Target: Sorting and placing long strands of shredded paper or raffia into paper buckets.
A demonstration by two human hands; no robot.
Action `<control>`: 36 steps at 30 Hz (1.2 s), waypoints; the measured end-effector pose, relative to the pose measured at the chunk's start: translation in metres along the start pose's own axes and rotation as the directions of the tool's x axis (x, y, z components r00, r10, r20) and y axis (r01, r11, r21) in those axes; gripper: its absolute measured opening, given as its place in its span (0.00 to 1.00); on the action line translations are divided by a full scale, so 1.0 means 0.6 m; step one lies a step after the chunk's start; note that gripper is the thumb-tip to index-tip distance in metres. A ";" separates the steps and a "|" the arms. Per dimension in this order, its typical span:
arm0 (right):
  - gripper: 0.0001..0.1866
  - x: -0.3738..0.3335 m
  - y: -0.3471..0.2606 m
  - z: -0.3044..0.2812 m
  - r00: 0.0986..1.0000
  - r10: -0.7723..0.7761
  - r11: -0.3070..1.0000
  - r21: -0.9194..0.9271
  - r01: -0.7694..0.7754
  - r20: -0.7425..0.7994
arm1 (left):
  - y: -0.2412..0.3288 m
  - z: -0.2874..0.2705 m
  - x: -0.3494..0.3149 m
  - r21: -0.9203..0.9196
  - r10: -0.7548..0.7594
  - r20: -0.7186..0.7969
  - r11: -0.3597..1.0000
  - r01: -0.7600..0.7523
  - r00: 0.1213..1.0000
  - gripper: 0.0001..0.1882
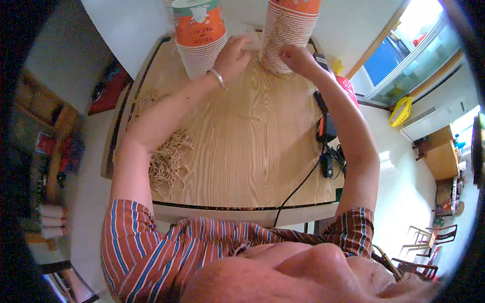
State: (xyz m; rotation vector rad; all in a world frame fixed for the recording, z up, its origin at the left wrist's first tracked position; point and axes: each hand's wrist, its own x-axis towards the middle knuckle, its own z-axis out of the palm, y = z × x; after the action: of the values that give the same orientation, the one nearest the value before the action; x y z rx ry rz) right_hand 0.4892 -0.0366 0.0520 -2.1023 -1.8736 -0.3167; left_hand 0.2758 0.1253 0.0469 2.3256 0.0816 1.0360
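Observation:
My left hand (234, 59), with a pale bangle on its wrist, reaches between two tall stacks of paper cups at the far side of the table. Its fingers are slightly bent and apart, beside the left cup stack (201, 43), whose top is orange and green. My right hand (299, 59) is closed against the near side of the right cup stack (290, 33); what its fingers hold is hidden. Tan twine (275, 48) runs down that stack and around its lower part. A loose heap of tan strings (169, 164) lies by my left forearm.
The wood-grain table (242, 151) has a dark edge strip. At its right side lie a black power adapter (326, 129) and coiled cable (336, 156), next to a red item (347, 88). Wooden chairs (422, 240) stand at the far right; a yellow bag (401, 111) is nearer the doorway.

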 end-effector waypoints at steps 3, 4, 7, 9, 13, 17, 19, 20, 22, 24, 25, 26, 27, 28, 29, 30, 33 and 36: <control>0.09 -0.010 -0.029 0.031 0.999 -0.047 0.964 0.262 0.043 0.007 | 0.015 -0.027 -0.070 0.078 0.175 0.024 0.981 -0.176 0.984 0.21; 0.09 0.001 -0.060 0.031 0.982 -0.177 0.974 0.159 0.164 0.068 | 0.024 -0.044 -0.094 0.069 0.115 0.081 0.990 -0.121 0.990 0.20; 0.07 -0.011 -0.154 0.021 0.964 -0.233 0.963 0.169 0.210 0.131 | 0.065 -0.106 -0.158 0.074 0.036 0.129 0.996 -0.046 0.991 0.19; 0.07 -0.028 -0.151 0.041 0.938 -0.310 0.930 0.253 0.265 0.154 | 0.103 -0.135 -0.182 0.061 0.049 0.145 0.996 -0.058 0.988 0.18; 0.09 -0.030 -0.274 0.009 0.911 -0.404 0.788 0.539 0.299 0.085 | 0.137 -0.205 -0.284 0.081 -0.102 0.089 0.992 0.095 0.991 0.17; 0.09 -0.044 -0.353 0.005 0.915 -0.370 0.837 0.485 0.253 0.160 | 0.164 -0.237 -0.364 0.101 -0.177 0.091 0.981 0.168 0.980 0.17; 0.11 -0.054 -0.384 0.017 0.928 -0.319 0.846 0.499 0.187 0.193 | 0.186 -0.236 -0.396 0.043 -0.221 0.057 0.975 0.219 0.974 0.17; 0.11 -0.056 -0.395 0.030 0.925 -0.324 0.843 0.505 0.188 0.198 | 0.198 -0.238 -0.408 0.038 -0.262 0.052 0.965 0.260 0.964 0.17; 0.12 -0.066 -0.417 0.053 0.928 -0.357 0.826 0.500 0.260 0.107 | 0.217 -0.245 -0.428 0.025 -0.312 0.054 0.950 0.311 0.949 0.17; 0.12 -0.071 -0.448 0.070 0.945 -0.290 0.847 0.500 0.179 0.151 | 0.228 -0.253 -0.447 0.007 -0.346 0.008 0.938 0.346 0.938 0.15; 0.12 -0.073 -0.467 0.075 0.957 -0.222 0.865 0.492 0.105 0.187 | 0.226 -0.256 -0.460 0.005 -0.353 0.013 0.936 0.353 0.936 0.15; 0.12 -0.079 -0.483 0.084 0.956 -0.220 0.863 0.496 0.099 0.192 | 0.221 -0.259 -0.475 0.033 -0.321 -0.015 0.947 0.321 0.947 0.15; 0.13 -0.085 -0.496 0.092 0.972 -0.186 0.845 0.529 0.084 0.143 | 0.217 -0.261 -0.486 0.063 -0.284 -0.041 0.956 0.286 0.958 0.15; 0.13 -0.091 -0.507 0.101 0.984 -0.149 0.825 0.561 0.072 0.093 | 0.220 -0.261 -0.500 0.139 -0.296 -0.043 0.944 0.299 0.954 0.14; 0.13 -0.096 -0.519 0.112 0.985 -0.145 0.823 0.564 0.067 0.094 | 0.224 -0.260 -0.511 0.140 -0.298 -0.037 0.944 0.300 0.954 0.14; 0.13 -0.101 -0.531 0.123 0.991 -0.093 0.836 0.547 0.027 0.093 | 0.226 -0.259 -0.524 0.134 -0.294 -0.038 0.946 0.296 0.955 0.14; 0.12 -0.125 -0.552 0.140 0.997 0.009 0.836 0.546 -0.050 0.078 | 0.236 -0.248 -0.564 0.142 -0.269 -0.063 0.951 0.276 0.961 0.14; 0.10 -0.144 -0.570 0.156 0.989 0.137 0.804 0.578 -0.144 0.055 | 0.250 -0.236 -0.594 0.134 -0.286 -0.060 0.947 0.291 0.956 0.14</control>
State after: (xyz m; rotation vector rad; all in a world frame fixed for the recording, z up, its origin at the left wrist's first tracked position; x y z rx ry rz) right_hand 0.1361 -0.0481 -0.0388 -1.7891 -1.5383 0.2802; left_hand -0.0967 -0.0297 -0.0340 2.3283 0.5125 0.9535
